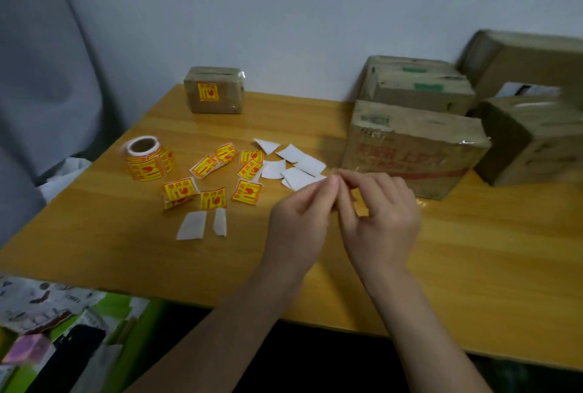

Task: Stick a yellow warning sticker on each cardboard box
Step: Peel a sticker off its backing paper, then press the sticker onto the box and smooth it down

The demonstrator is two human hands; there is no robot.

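My left hand [299, 213] and my right hand [381, 206] meet fingertip to fingertip above the wooden table [94, 235], pinching something small between them; it is hidden by the fingers. Several loose yellow warning stickers [213, 198] lie to the left of my hands, next to the sticker roll [146, 157]. A small cardboard box [214, 91] at the back carries a yellow sticker. A bigger cardboard box with red print [413, 146] stands just behind my hands, with no sticker showing.
Several white backing papers [299, 168] lie scattered by the stickers, two more [202, 224] nearer the front edge. More cardboard boxes [419, 85] are stacked at the back right against the wall. Bags and clutter [56, 329] sit on the floor at the lower left.
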